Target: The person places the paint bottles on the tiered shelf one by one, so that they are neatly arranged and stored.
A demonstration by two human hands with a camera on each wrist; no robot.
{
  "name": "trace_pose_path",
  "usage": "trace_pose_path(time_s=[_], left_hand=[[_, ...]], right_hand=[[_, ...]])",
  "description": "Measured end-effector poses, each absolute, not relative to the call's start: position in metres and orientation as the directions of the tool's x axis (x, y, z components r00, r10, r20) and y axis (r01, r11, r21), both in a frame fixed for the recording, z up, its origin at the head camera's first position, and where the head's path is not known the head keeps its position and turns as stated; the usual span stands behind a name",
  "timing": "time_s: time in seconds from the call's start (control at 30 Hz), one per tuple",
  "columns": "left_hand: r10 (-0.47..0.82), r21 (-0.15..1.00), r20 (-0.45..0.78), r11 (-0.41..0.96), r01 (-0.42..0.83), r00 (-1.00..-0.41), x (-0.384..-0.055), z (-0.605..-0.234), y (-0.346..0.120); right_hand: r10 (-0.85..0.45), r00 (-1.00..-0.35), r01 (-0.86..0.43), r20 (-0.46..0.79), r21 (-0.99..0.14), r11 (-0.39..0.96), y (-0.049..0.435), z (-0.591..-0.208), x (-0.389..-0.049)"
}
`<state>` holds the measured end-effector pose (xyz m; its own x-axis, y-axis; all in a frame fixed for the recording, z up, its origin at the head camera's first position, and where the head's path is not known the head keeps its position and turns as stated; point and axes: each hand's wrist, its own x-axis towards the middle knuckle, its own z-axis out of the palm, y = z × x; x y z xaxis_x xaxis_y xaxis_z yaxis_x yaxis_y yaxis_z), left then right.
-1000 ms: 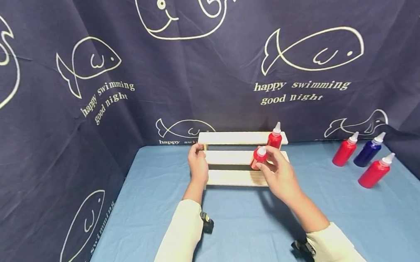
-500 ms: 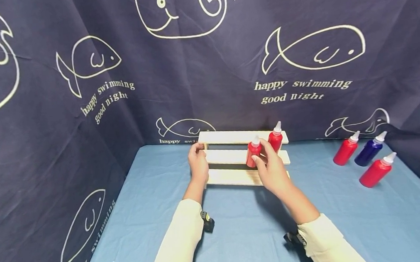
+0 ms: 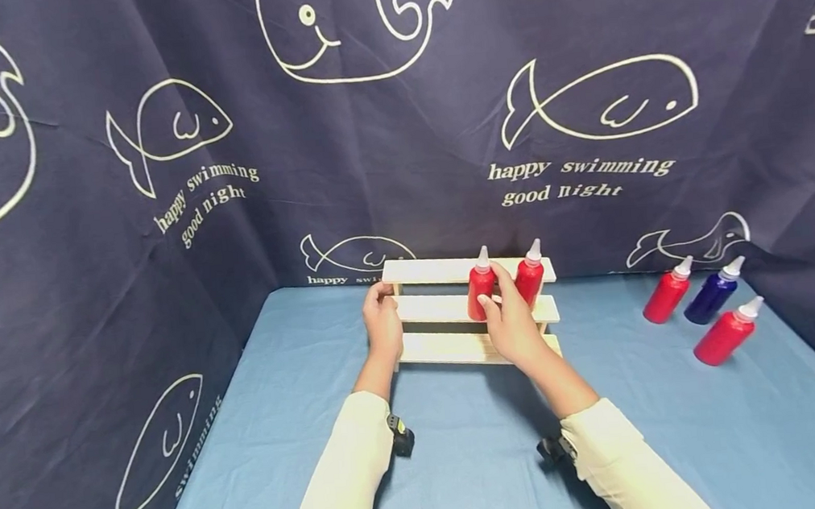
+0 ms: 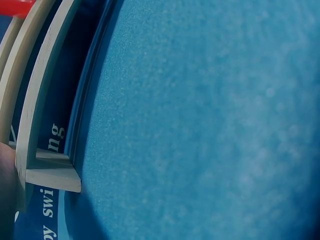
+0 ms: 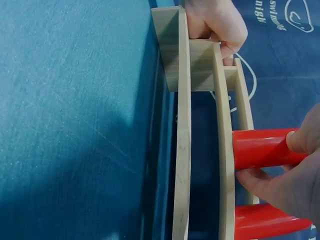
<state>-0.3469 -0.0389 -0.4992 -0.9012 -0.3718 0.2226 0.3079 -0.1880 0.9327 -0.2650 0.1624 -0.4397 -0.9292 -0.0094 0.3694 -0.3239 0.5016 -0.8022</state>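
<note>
My left hand point(image 3: 383, 325) grips the left end of a three-step wooden rack point(image 3: 427, 309), and its curled fingers also show in the right wrist view. With thumb and fingers, my right hand point(image 3: 512, 326) holds a red squeeze bottle point(image 3: 481, 292) with a white pointed tip. This bottle is upright, its base right at the middle step in the right wrist view. Just right of it, a second red squeeze bottle point(image 3: 529, 283) stands on the same step, partly hidden behind my right hand. The left wrist view shows mainly the rack's end point(image 4: 52, 177).
Two more red bottles point(image 3: 666, 295) point(image 3: 724, 337) and a dark blue bottle point(image 3: 711, 297) stand on the blue cloth point(image 3: 469, 459) at the right. A dark curtain point(image 3: 398, 150) with fish drawings rises behind the rack and along the left side.
My right hand has carried the red squeeze bottle leftward, brought it upright and set it at the middle step, apart from the other bottle. My left hand stays on the rack.
</note>
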Motion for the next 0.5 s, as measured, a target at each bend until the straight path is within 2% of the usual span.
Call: trace_pose_path(time_s=[0.5], left_hand=[[-0.371, 0.935, 0.214, -0.190, 0.299, -0.904, -0.346, -0.499, -0.040]], right_hand=[[-0.006, -0.944, -0.288, 0.331, -0.814, 0.504, 0.155, -0.444, -0.277]])
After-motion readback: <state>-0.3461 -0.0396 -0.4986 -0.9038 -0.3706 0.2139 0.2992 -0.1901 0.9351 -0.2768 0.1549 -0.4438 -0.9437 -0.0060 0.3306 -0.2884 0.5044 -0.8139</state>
